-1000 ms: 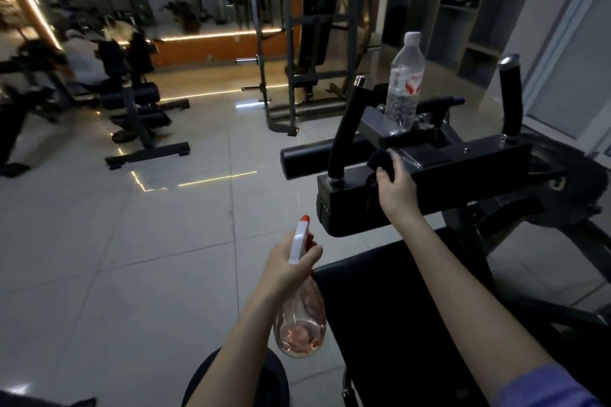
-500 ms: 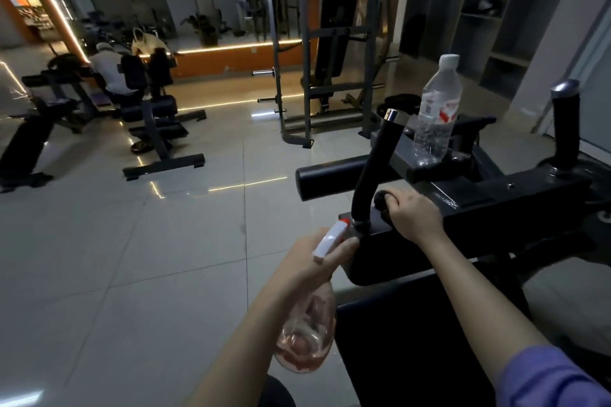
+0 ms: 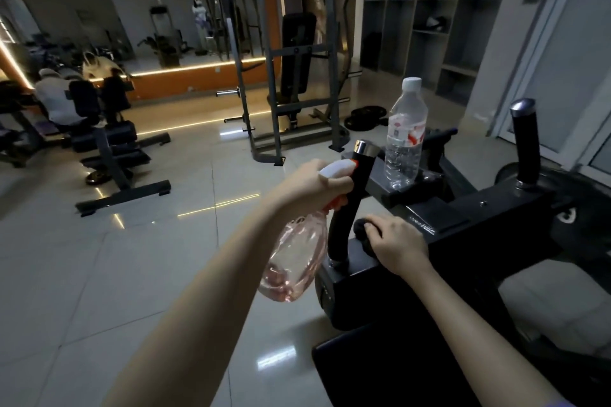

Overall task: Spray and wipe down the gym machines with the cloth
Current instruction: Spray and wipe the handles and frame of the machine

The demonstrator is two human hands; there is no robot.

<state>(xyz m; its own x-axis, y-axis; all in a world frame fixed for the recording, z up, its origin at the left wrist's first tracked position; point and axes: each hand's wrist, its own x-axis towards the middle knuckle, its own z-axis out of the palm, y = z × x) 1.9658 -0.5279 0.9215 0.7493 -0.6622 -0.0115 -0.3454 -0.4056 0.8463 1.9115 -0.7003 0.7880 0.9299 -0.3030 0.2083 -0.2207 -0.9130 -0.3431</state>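
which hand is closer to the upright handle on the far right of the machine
Right. The right hand grips the black cloth on the machine's crossbar, to the left of the far-right handle. The left hand holds the spray bottle farther left, beyond the nearer handle.

Clear pink plastic spray bottle point(image 3: 294, 261), matt black handle point(image 3: 350, 208) with shiny metal cap, glossy floor tiles point(image 3: 99, 274).
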